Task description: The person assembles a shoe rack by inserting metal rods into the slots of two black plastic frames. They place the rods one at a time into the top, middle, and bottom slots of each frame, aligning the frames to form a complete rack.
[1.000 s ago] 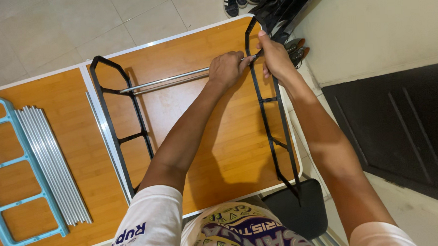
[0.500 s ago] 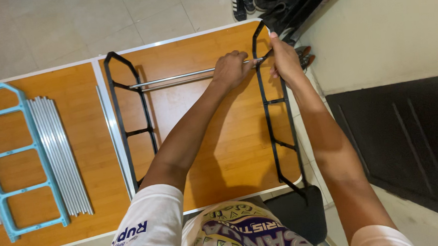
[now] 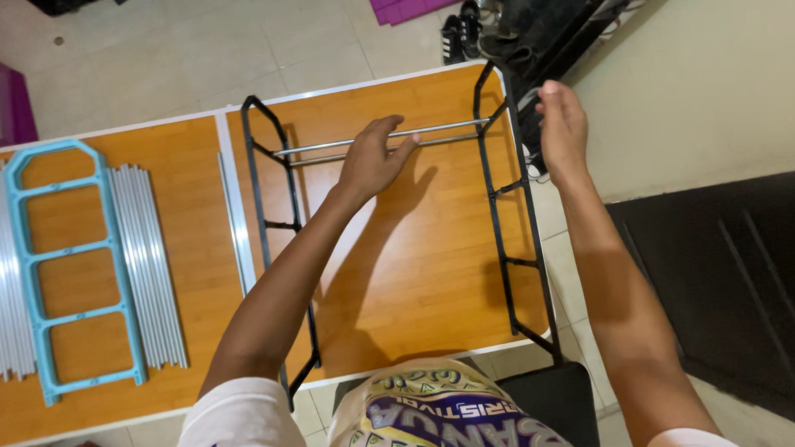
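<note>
Where both hands pinched the joint before, the left hand (image 3: 370, 158) now rests loosely on the metal rod (image 3: 385, 136) and the right hand (image 3: 561, 118) hovers, fingers released.

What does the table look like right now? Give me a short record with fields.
left hand: open, fingers on the metal rod
right hand: open, just outside the right black frame
rod: spans from the left black frame to the right one
table: orange wood top
spare parts: blue frame, bundle of silver rods

Bare tabletop (image 3: 416, 249) lies open between two black side frames (image 3: 277, 229).
</note>
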